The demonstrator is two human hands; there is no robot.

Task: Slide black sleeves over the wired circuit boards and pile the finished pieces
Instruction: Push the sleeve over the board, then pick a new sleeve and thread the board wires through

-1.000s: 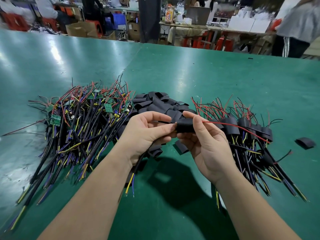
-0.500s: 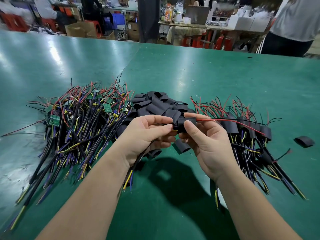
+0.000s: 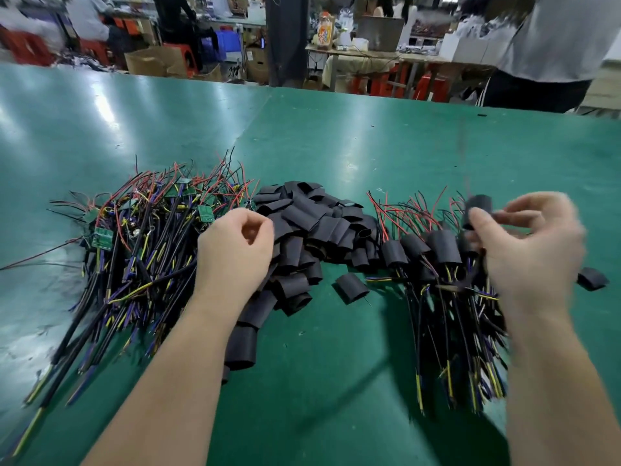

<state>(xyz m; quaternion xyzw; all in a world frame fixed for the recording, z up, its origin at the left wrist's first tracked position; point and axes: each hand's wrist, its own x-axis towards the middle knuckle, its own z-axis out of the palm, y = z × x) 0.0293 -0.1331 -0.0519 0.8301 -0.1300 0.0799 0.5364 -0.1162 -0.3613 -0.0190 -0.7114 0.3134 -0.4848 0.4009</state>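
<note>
The green bench (image 3: 336, 146) is smooth and glossy, with ceiling light smeared across it. It carries three heaps side by side. On my left is the tangle of bare wired boards (image 3: 141, 247), thin stiff leads in red, black, yellow and purple splaying out every way. In the middle is the mound of black sleeves (image 3: 312, 223), short matte tubes pressed half flat, some gaping at the mouth. On my right is the finished pile (image 3: 437, 264), where each board end is capped in a snug black sleeve and the wires trail toward me.

I judge the step in hand to be the piling. The right hand (image 3: 527, 257) hovers over the finished pile with a sleeved piece (image 3: 479, 205) held between thumb and fingers (image 3: 524, 205) (motion blur smears the grip, so I read it as a pinch and no finer). The left hand (image 3: 235, 250) hangs over the seam between the bare boards and the sleeves, its fingers (image 3: 258, 227) loosely curled around nothing.

Next, I would let the piece go onto the pile, then take one board and one tube. The leads look likely to snag their neighbours, so a clean single pick matters.

One stray sleeve (image 3: 352, 287) lies apart on the bench. A small green board (image 3: 102, 237), flat and rectangular, shows at the tangle's edge.
</note>
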